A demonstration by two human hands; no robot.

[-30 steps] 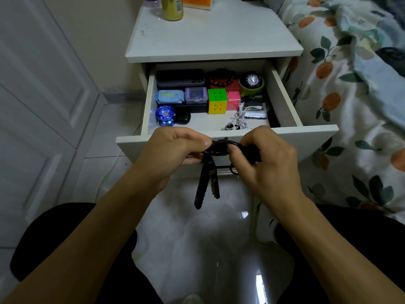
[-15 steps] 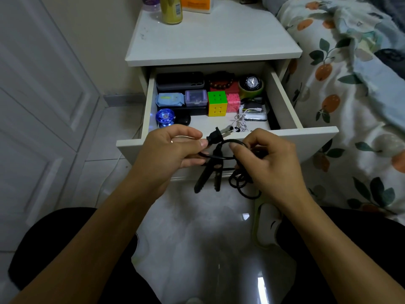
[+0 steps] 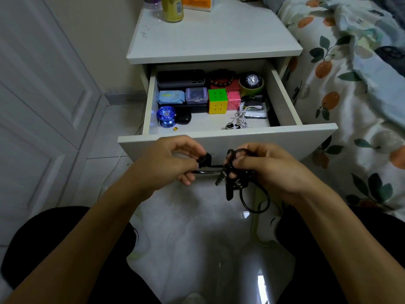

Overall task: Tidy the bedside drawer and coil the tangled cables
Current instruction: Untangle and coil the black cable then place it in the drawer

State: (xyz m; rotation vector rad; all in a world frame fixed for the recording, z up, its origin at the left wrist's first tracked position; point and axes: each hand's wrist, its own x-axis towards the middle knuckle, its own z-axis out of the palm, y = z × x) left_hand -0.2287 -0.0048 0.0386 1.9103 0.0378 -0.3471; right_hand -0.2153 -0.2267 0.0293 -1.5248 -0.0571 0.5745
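1. Hands meet in front of the open drawer (image 3: pixel 228 139), both working one black cable (image 3: pixel 254 202).
2. At 9 o'clock of the pair, the left hand (image 3: pixel 166 163) pinches the cable's black plug (image 3: pixel 205 161) between thumb and fingertips, the other fingers curled beneath.
3. At 3 o'clock, the right hand (image 3: pixel 269 167) is curled round a bundle of cable loops; a short straight run of cable joins the two hands.
4. Below the right hand, toward 6 o'clock, a loop of cable hangs free over the pale floor (image 3: pixel 197 233), and a black toothed strap (image 3: pixel 229 189) dangles from the bundle beside it.
5. Inside the drawer, at 12 o'clock from the hands, a multicoloured puzzle cube (image 3: pixel 217 101) stands near the middle, touching a pink cube (image 3: pixel 233 100) on its 3 o'clock side.
6. A blue yo-yo (image 3: pixel 166 116) lies at the drawer's 8 o'clock corner, just beside a small black case (image 3: pixel 183 117).
7. A watch (image 3: pixel 251 81) sits at the 1 o'clock corner; a white cord (image 3: pixel 241 119) is bunched near the front wall at 4 o'clock.
8. The counter (image 3: pixel 219 40) above the drawer carries a yellow can (image 3: pixel 172 9) at its 11 o'clock corner.
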